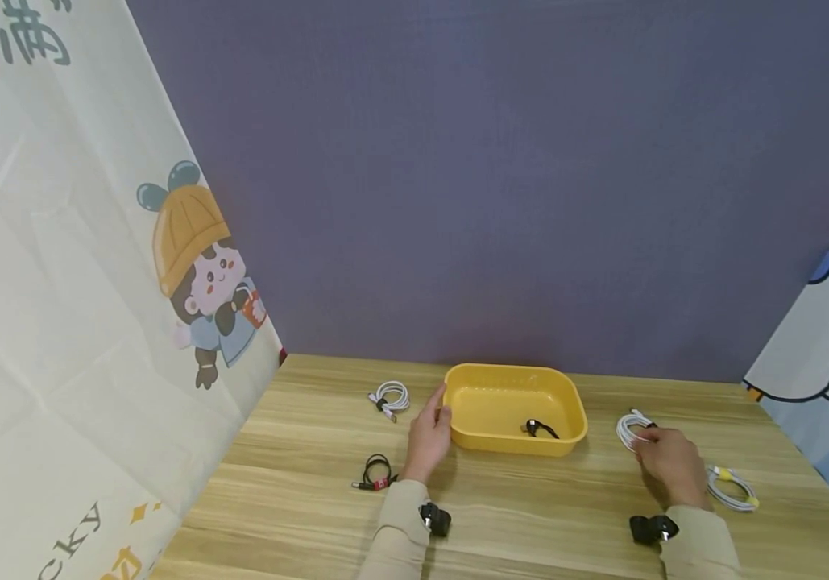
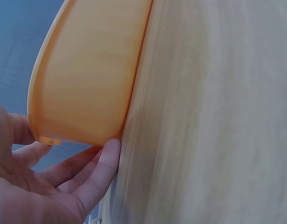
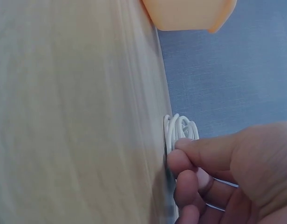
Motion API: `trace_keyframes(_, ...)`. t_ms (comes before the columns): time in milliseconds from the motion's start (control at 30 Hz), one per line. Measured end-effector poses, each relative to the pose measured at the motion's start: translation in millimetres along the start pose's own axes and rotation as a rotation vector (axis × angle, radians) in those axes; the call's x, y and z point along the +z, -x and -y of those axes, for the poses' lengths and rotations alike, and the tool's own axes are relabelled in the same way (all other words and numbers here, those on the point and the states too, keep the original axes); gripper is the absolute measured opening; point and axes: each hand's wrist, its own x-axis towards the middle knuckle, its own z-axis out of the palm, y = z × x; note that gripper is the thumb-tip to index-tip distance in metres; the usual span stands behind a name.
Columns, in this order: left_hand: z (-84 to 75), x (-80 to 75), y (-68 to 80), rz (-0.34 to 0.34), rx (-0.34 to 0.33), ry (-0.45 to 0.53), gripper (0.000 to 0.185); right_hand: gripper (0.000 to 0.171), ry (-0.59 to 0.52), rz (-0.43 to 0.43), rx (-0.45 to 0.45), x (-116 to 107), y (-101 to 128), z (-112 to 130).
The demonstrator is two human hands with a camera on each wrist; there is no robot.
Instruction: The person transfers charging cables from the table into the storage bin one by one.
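A yellow plastic tray (image 1: 512, 375) stands mid-table, with a small black cable (image 1: 540, 428) lying inside it. My left hand (image 1: 441, 412) rests against the tray's left end. In the left wrist view its straight fingers (image 2: 106, 161) touch the tray (image 2: 87, 70) at its lower corner. To the right of the tray my right hand (image 1: 644, 439) pinches a coiled white cable (image 1: 630, 425) that lies on the table. The right wrist view shows curled fingers (image 3: 181, 161) and thumb on the white cable coil (image 3: 181, 127).
A second white cable with a yellow tie (image 1: 733, 487) lies right of my right hand. Another coiled white cable (image 1: 390, 398) and a black cable with a red tie (image 1: 376, 474) lie left of the tray. Printed curtains flank the wooden table (image 1: 530, 515); a purple wall stands behind.
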Motion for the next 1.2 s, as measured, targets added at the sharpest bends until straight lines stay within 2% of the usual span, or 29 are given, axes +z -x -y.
trace_keyframes(200,-0.1,-0.4,0.2,0.001,-0.001,-0.003,0.045,0.039,0.003,-0.037,-0.014,0.8,0.1,-1.2)
trace_keyframes(700,3.5,-11.9,7.7,0.035,-0.011,0.002,0.046,0.036,-0.012,-0.109,-0.008,7.3,19.2,4.7)
trace_keyframes(933,3.7,-11.3,7.0,0.034,-0.007,0.005,0.046,0.037,-0.013,-0.126,-0.003,5.8,18.5,6.9)
trace_keyframes(1200,4.6,-10.8,5.9,0.032,0.006,0.006,0.046,0.033,-0.012,-0.168,-0.053,2.8,22.6,13.1)
